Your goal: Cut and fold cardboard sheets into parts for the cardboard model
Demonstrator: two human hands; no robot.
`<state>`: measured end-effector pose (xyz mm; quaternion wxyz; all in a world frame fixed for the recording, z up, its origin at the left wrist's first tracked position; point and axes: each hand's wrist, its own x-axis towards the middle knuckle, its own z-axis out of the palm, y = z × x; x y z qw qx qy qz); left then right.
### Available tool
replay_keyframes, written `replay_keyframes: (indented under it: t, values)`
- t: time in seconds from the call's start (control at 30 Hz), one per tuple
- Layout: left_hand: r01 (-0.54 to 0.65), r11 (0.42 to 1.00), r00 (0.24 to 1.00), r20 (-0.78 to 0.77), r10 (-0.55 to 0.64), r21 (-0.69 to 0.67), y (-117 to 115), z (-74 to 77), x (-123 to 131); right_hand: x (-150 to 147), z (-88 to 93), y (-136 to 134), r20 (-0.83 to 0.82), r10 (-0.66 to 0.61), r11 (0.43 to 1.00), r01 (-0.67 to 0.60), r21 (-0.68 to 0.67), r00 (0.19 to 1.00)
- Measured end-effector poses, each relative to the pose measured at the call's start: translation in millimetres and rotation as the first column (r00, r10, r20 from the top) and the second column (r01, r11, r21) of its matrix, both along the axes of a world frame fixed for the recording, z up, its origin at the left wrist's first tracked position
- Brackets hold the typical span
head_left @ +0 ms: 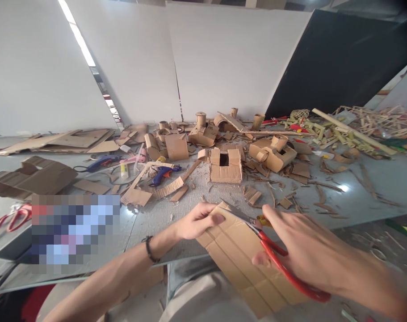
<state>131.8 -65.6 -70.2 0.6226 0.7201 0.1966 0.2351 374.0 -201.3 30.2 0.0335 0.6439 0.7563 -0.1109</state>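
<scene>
A large creased piece of cardboard [240,261] slants over my lap at the table's front edge. My left hand [201,220] pinches its upper left corner between thumb and fingers. Red-handled scissors [279,261] are in my right hand [299,246], their blades lying across the top edge of the cardboard, just right of my left thumb. The index finger of my right hand stretches out above the handles. Beyond my hands a small cardboard box with a dark square opening [226,167] stands on the table.
Cardboard scraps [253,195], blue glue guns [165,174] and curled cardboard parts [273,154] lie around the box. A blurred-out screen [76,232] and more red-handled tools [17,218] are at the left. Bamboo pieces [347,129] are heaped at the back right.
</scene>
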Motion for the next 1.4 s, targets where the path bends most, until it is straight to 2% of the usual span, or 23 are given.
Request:
replay_keyframes:
  t: [0.17,0.37,0.53,0.67,0.8,0.87,0.97,1.13,1.27,1.4]
  values:
    - [0.037,0.999,0.999,0.008,-0.037,0.021,-0.8,-2.1,0.8,-4.6,-6.8,2.0,-0.037,0.008,1.000,-0.007,0.012,0.999]
    - [0.005,1.000,1.000,-0.017,-0.005,0.004,1.7,-6.5,-0.5,1.7,-10.4,6.4,-0.079,-0.038,0.999,0.039,0.012,0.996]
    - [-0.004,1.000,1.000,-0.026,0.004,-0.003,1.2,-7.3,1.5,3.7,-18.1,5.5,-0.126,-0.022,0.999,0.028,0.046,0.992]
    - [0.015,1.000,1.000,-0.027,-0.015,0.009,-0.5,-6.4,2.9,4.0,-24.6,5.1,-0.223,-0.045,0.999,0.048,0.010,0.974]
    - [0.026,0.999,0.999,-0.022,-0.025,0.019,-0.1,-5.5,2.2,11.6,-21.8,1.0,-0.361,-0.089,0.996,0.075,-0.054,0.928]
    - [0.015,1.000,1.000,-0.016,-0.015,0.016,0.7,-5.2,0.7,16.2,-18.0,-2.7,-0.332,-0.085,0.996,0.078,-0.033,0.940]
    - [-0.001,1.000,1.000,-0.002,0.001,0.016,1.6,-4.1,-1.9,19.6,-15.0,-8.1,-0.195,-0.075,0.996,0.083,0.033,0.978]
    - [0.019,0.999,1.000,0.011,-0.019,0.047,-0.5,-0.9,-1.4,17.0,-25.8,-13.5,-0.010,-0.014,0.984,0.016,0.180,1.000]
    - [0.068,0.996,0.998,-0.004,-0.068,0.059,-3.6,-0.8,2.1,11.9,-35.2,-13.9,0.039,0.057,0.968,-0.064,0.241,0.998]
    - [0.044,0.998,0.999,-0.019,-0.043,0.053,-3.0,-4.0,2.1,6.1,-32.3,-9.8,0.034,0.063,0.975,-0.069,0.210,0.997]
